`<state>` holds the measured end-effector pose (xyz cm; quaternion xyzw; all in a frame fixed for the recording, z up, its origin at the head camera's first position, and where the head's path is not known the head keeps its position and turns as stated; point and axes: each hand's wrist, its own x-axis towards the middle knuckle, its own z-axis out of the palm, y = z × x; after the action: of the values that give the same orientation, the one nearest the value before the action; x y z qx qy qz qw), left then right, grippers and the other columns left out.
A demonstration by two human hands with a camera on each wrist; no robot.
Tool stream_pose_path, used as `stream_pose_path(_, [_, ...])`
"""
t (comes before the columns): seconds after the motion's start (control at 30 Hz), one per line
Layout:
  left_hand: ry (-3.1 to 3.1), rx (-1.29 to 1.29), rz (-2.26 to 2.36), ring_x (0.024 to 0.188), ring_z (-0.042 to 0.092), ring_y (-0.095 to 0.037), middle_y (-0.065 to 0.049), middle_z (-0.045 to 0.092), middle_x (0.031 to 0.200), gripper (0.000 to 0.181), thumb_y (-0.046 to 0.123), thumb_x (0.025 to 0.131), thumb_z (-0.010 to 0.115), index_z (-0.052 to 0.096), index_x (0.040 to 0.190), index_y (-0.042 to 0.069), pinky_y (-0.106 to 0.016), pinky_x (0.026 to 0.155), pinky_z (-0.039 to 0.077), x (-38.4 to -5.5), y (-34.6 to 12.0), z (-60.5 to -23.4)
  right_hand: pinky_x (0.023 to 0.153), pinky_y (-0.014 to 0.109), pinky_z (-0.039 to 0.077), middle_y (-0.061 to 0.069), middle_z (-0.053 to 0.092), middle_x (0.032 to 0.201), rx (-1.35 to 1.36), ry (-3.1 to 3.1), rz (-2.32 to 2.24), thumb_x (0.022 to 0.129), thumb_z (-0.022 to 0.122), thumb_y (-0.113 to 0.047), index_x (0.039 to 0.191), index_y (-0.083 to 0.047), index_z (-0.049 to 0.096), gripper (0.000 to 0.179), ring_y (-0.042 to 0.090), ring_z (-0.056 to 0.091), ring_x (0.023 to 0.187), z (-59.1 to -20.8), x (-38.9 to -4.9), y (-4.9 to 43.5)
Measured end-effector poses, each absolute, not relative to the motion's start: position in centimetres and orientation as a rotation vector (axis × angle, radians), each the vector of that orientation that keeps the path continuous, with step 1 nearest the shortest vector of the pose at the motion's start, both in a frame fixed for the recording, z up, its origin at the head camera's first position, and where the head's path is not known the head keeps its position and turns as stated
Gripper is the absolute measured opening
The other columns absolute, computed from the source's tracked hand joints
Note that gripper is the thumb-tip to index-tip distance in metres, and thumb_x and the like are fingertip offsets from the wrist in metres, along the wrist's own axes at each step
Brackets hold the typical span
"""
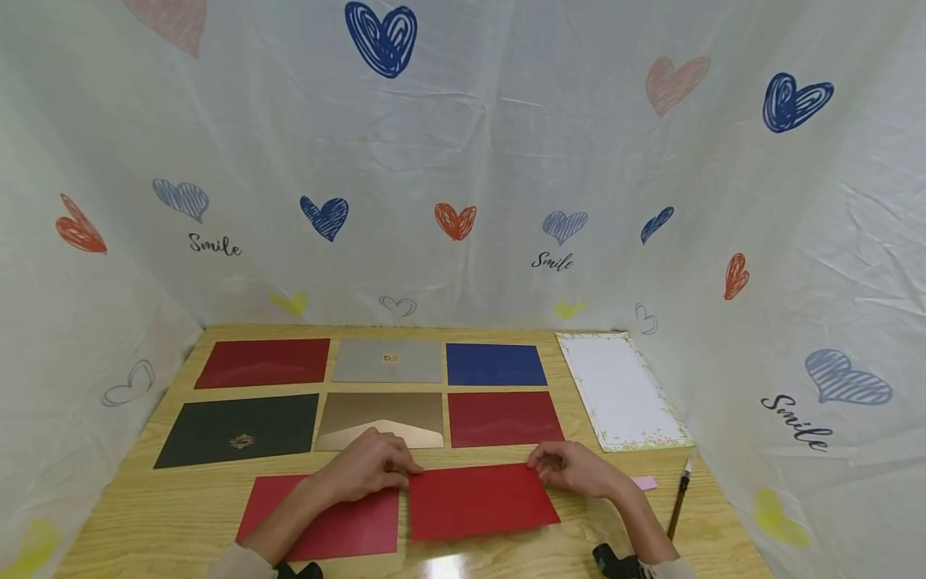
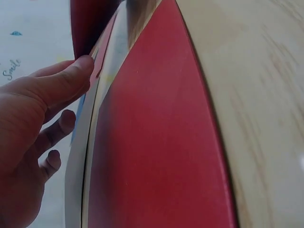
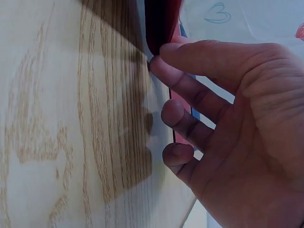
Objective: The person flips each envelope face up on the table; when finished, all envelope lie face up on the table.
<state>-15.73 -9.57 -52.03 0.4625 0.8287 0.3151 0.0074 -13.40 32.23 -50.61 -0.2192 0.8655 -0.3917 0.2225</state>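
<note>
My left hand pinches the far left corner of a bright red envelope, and my right hand pinches its far right corner. Both wrist views show thumb and forefinger on the red edge, the other fingers loosely bent. The envelope is held slightly above the table, casting a shadow on the wood in the right wrist view. Under my left forearm lies a pinkish-red envelope, partly covered by the arm. Just beyond my hands lie a gold envelope with a pale pointed flap and a dark red one.
A dark green envelope lies at left. Along the back are a dark red, a silver and a blue envelope. At right are a floral-bordered sheet, a brush and a pink slip. White curtains surround the table.
</note>
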Motion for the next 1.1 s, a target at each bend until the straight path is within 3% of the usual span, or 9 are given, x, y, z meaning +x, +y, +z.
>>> stream_pose_path(0.17, [2.569,1.475,1.062,0.083,0.062,0.002,0.013,0.072,0.091,0.022,0.022,0.083,0.083,0.081,0.105,0.021,-0.013,0.07,0.046,-15.8,-9.9,-52.1,0.072,0.027,0.051,-0.005,0.068,0.106,-0.622,2.402,-1.079,0.096,0.066,-0.011,0.113,-0.022,0.07,0.021,0.01,0.059,0.084,-50.7,-13.5,32.6])
stream_pose_path(0.33, [2.565,1.495,1.133,0.082,0.062,0.003,0.013,0.073,0.09,0.018,0.018,0.083,0.083,0.082,0.1,0.021,-0.015,0.07,0.048,-15.9,-10.1,-52.1,0.073,0.027,0.053,-0.001,0.07,0.111,-0.621,2.371,-1.144,0.1,0.06,-0.011,0.113,-0.019,0.072,0.019,0.01,0.065,0.091,-50.9,-13.8,32.9])
stream_pose_path(0.5, [2.606,1.402,1.148,0.074,0.057,0.006,0.018,0.071,0.087,0.014,0.018,0.083,0.083,0.08,0.095,0.025,-0.016,0.065,0.046,-15.9,-10.0,-51.9,0.067,0.025,0.053,0.001,0.075,0.103,-0.626,2.399,-1.174,0.101,0.061,-0.015,0.111,-0.018,0.074,0.017,0.014,0.067,0.082,-50.9,-13.9,33.0])
stream_pose_path(0.6, [2.633,1.321,1.134,0.07,0.054,0.006,0.021,0.068,0.083,0.012,0.021,0.084,0.083,0.078,0.094,0.026,-0.018,0.064,0.046,-15.7,-9.9,-51.7,0.062,0.024,0.05,0.001,0.073,0.092,-0.626,2.46,-1.175,0.099,0.065,-0.022,0.102,-0.018,0.074,0.01,0.012,0.062,0.072,-51.0,-13.9,33.1])
stream_pose_path(0.73, [2.569,1.166,1.161,0.076,0.06,0.005,0.024,0.068,0.086,0.036,0.023,0.088,0.08,0.068,0.122,0.019,-0.021,0.071,0.049,-15.3,-9.7,-51.5,0.058,0.024,0.046,0.002,0.067,0.083,-0.608,2.528,-1.179,0.098,0.067,-0.026,0.089,-0.018,0.069,0.012,0.007,0.055,0.067,-51.0,-13.8,32.9])
stream_pose_path(0.87, [2.516,1.065,1.195,0.077,0.062,0.003,0.023,0.069,0.089,0.07,0.023,0.09,0.077,0.044,0.15,0.013,-0.023,0.074,0.05,-15.0,-9.6,-51.3,0.058,0.023,0.044,0.005,0.067,0.081,-0.586,2.561,-1.212,0.097,0.069,-0.025,0.088,-0.015,0.063,0.014,0.006,0.053,0.066,-51.1,-13.7,32.6])
stream_pose_path(0.97, [2.527,1.05,1.191,0.073,0.061,0.002,0.023,0.069,0.089,0.078,0.022,0.09,0.078,0.036,0.155,0.014,-0.023,0.072,0.051,-15.0,-9.6,-51.3,0.057,0.023,0.043,0.005,0.066,0.08,-0.556,2.559,-1.262,0.095,0.072,-0.024,0.104,-0.015,0.062,0.016,0.005,0.051,0.064,-51.1,-13.8,32.4])
stream_pose_path(1.1, [2.53,1.054,1.19,0.074,0.061,0.003,0.021,0.069,0.09,0.083,0.021,0.089,0.079,0.033,0.157,0.016,-0.023,0.072,0.052,-15.0,-9.6,-51.5,0.057,0.024,0.043,0.008,0.067,0.079,-0.555,2.508,-1.35,0.093,0.073,-0.018,0.143,-0.014,0.047,0.057,0.006,0.05,0.061,-51.1,-14.0,32.0])
